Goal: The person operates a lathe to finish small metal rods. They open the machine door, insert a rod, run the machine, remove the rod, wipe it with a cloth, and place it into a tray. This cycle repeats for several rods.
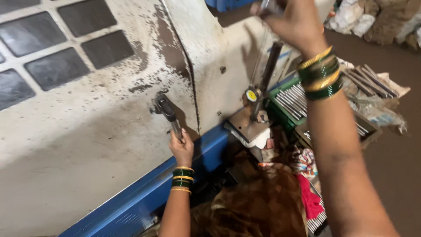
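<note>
My left hand grips the lower end of a dark metal lever handle that sticks out of a grimy white machine panel. My right hand is raised at the top of the view, closed around a thin metal rod whose ends are mostly hidden. Both wrists wear green and gold bangles. Below the right hand a dark vertical post stands over a small metal work plate with a yellow round part beside it.
A green tray holds several metal rods to the right of the plate. More rods lie in a box further right. A blue machine frame edge runs along the bottom. Patterned brown and red cloth covers my lap.
</note>
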